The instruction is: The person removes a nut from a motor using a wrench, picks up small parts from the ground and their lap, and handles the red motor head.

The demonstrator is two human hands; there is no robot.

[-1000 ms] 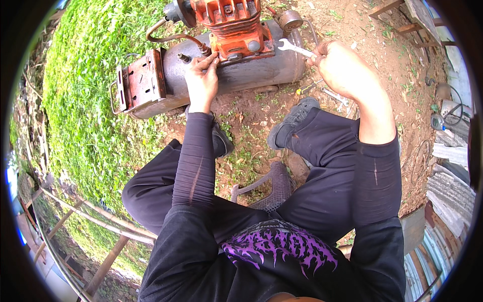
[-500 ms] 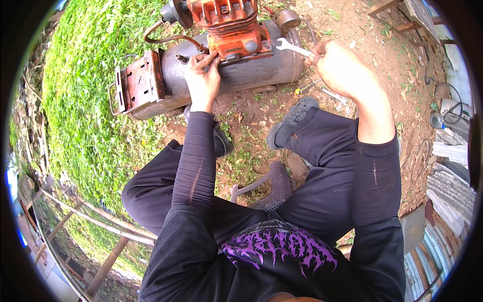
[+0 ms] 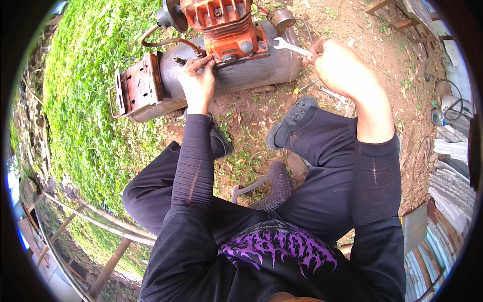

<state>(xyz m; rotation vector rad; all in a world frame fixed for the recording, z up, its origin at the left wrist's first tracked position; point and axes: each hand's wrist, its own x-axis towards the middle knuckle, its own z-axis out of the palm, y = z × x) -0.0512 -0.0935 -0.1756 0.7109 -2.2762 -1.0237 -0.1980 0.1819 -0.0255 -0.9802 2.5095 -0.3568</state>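
Observation:
An orange finned compressor pump (image 3: 229,43) sits on top of a dark grey air tank (image 3: 241,77) in front of me. My left hand (image 3: 197,84) is at the near left corner of the pump's base, thumb and fingertips closed together. Whatever lies between those fingertips is too small to make out. In my right hand (image 3: 334,66) is a silver open-end wrench (image 3: 293,48), gripped by one end. Its open jaw points left, above the tank's right part and apart from the pump.
A reddish slotted metal bracket (image 3: 138,83) is at the tank's left end. A round gauge (image 3: 283,20) stands right of the pump. More tools (image 3: 333,94) lie on the dirt beside my right shoe (image 3: 294,121). Corrugated sheets (image 3: 455,186) are at far right, grass (image 3: 85,100) at left.
My left hand has shifted slightly left and down along the pump's base. The wrench has moved slightly left with my right hand. The compressor appears slightly shifted in view.

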